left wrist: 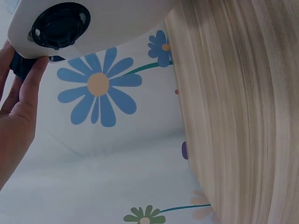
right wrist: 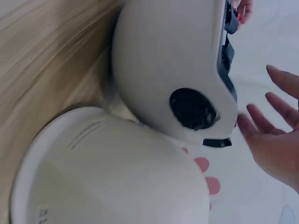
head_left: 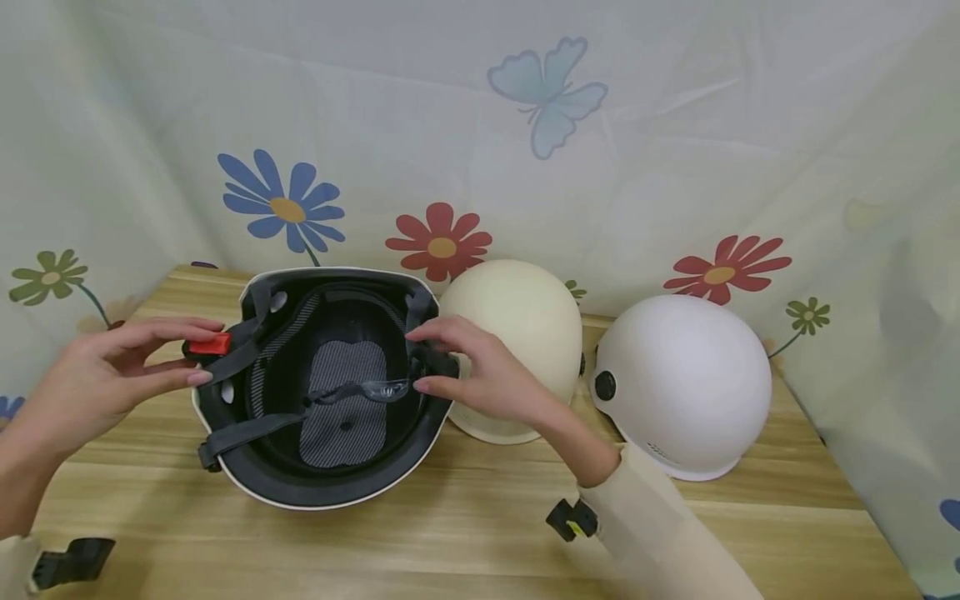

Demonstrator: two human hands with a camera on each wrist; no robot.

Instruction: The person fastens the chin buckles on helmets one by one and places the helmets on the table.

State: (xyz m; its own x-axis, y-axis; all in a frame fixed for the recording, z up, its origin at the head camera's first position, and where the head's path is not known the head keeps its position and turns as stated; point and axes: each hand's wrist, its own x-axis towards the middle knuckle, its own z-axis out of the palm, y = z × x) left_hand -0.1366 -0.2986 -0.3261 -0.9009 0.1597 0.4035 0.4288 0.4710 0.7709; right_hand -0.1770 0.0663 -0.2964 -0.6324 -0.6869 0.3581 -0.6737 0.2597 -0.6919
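Note:
An upturned helmet [head_left: 330,495] lies on the table with its black padded inside facing up. At its left rim my left hand [head_left: 112,371] pinches a red and black buckle [head_left: 212,344] on the chin strap between fingers and thumb. In the left wrist view the fingers hold a black part beside the helmet's white shell [left wrist: 112,28]. My right hand [head_left: 491,367] is at the right rim, near a black strap end [head_left: 435,361]. From the right wrist, its fingers [right wrist: 280,107] look spread and loosely bent, gripping nothing. A dark strap [head_left: 255,430] crosses the helmet's opening.
A cream helmet [head_left: 517,325] stands dome up, close against the upturned helmet's right side. Farther right is a white helmet [head_left: 690,383], also dome up. Behind the wooden table [head_left: 450,542] hangs a flower-printed curtain [head_left: 360,108].

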